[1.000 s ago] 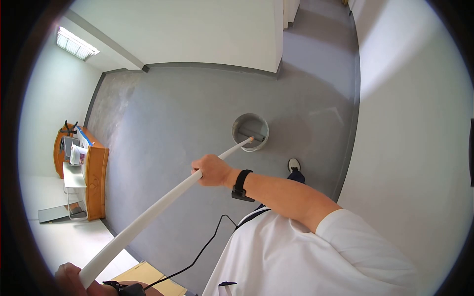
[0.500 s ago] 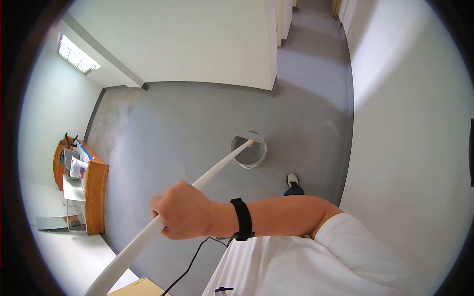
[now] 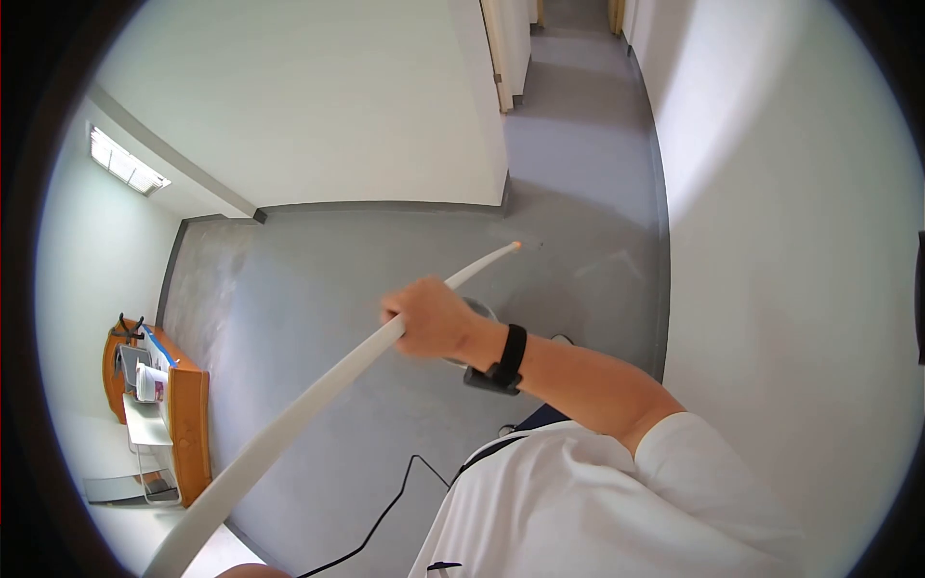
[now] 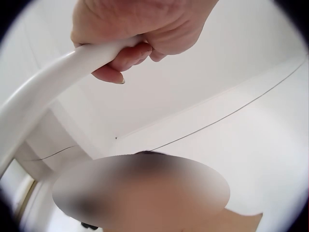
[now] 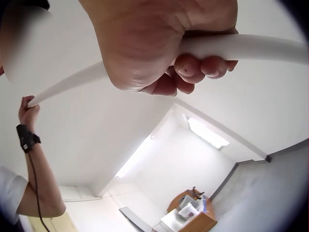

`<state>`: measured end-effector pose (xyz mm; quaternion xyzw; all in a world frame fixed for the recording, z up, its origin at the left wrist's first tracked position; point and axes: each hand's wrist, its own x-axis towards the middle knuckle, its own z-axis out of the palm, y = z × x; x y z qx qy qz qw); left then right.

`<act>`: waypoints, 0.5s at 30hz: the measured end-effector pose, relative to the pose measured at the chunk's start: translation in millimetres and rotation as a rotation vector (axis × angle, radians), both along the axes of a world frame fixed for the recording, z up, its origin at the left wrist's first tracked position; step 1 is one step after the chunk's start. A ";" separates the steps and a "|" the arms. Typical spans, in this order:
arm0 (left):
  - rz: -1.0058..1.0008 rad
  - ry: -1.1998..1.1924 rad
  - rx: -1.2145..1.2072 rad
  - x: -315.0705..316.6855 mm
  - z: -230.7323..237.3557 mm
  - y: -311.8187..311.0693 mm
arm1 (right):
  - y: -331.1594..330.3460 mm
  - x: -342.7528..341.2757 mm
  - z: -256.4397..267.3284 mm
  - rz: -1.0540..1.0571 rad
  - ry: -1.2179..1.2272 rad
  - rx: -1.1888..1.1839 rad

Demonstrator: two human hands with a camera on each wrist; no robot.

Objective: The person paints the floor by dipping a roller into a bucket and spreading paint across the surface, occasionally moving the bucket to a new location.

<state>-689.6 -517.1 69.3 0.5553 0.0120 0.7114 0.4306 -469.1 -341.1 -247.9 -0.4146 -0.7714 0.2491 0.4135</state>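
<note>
My right hand (image 3: 436,318) grips the long white pole (image 3: 289,433) of a paint roller around its middle, fingers curled round it. Higher up, near the pole's upper end, my left hand (image 5: 30,112) holds it too; in the left wrist view the left hand (image 4: 140,24) has its fingers wrapped about the pole. The far end of the pole, with an orange tip (image 3: 517,245), points at the grey floor beyond the bucket, and the roller head barely shows against that floor. Behind my right wrist, the bucket (image 3: 486,309) is mostly hidden.
White walls (image 3: 790,289) with dark skirting stand ahead and to the right. A passage (image 3: 578,125) leads away at the top. On the left is a wooden cabinet (image 3: 190,433) with a white tub (image 3: 150,382) by it. A black cable (image 3: 390,506) hangs beside the white shirt.
The roller end has come up out of the bucket and swung beyond it to the right. My right hand first drew back toward the body, then moved forward again.
</note>
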 end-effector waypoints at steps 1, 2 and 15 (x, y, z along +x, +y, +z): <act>0.013 0.027 -0.024 13.7 -17.9 16.7 | 15.9 20.1 -13.9 0.000 -0.002 -0.006; 0.025 0.054 -0.045 28.8 -36.1 34.5 | 32.2 41.6 -27.4 -0.034 -0.021 -0.027; 0.191 0.520 -0.484 215.1 -219.8 192.4 | 165.0 202.9 -229.3 -0.306 -0.198 -0.124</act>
